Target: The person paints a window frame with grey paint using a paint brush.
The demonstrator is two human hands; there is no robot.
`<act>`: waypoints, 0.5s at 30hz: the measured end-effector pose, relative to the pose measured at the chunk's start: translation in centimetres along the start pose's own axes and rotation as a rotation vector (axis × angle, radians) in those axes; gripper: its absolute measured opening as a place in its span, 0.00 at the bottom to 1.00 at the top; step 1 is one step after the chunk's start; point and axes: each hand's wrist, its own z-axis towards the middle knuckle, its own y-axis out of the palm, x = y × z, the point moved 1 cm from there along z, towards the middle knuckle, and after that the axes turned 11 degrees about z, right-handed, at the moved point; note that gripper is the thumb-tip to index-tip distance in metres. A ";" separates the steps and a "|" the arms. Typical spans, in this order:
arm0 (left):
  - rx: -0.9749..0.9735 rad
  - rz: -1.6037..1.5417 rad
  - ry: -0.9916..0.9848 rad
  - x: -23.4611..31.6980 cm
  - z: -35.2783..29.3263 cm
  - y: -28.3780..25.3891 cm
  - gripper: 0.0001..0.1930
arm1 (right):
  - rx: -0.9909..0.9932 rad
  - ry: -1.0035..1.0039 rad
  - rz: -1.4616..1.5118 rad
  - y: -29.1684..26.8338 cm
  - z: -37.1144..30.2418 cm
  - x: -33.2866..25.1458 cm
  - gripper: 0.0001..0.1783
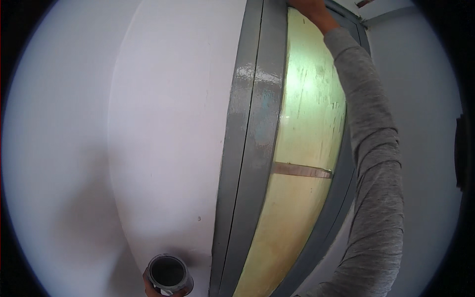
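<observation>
Low in the view, my left hand (149, 284) is closed around a round, open-topped paint can (189, 280) smeared grey, with dark grey inside. My right hand (310, 9) is raised to the top edge of the picture, at the upper end of a tall grey frame (267, 74). Most of its fingers are cut off there, so whether they grip anything is hidden. Wet-looking, glossy grey paint shines on the frame's left side. Inside the frame is a yellow-green panel (309, 99), streaked and lit, crossed by a brownish bar (302, 170).
A pale wall (168, 123) stands left of the frame, with my shadow on it. On the right, past my grey-sleeved right arm (378, 163), is another wall (420, 99). A dark object (460, 153) sits at the far right rim.
</observation>
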 end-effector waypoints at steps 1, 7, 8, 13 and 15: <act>0.007 -0.014 0.020 -0.2 0.0 0.0 0.53 | 0.024 -0.046 0.020 -0.3 -0.3 0.2 0.07; -0.004 0.051 0.095 0.1 0.1 0.1 0.52 | 0.238 -0.321 0.076 -0.8 -2.2 -1.9 0.06; -0.008 0.051 0.098 0.3 0.1 0.2 0.52 | 0.235 -0.320 0.073 -0.5 -1.7 -2.3 0.06; -0.022 -0.041 0.004 0.2 -0.2 1.2 0.52 | 0.012 -0.109 0.039 -0.5 -1.6 0.2 0.08; -0.033 -0.042 -0.002 0.3 0.0 1.0 0.52 | 0.015 -0.046 0.047 -1.3 -2.2 1.5 0.08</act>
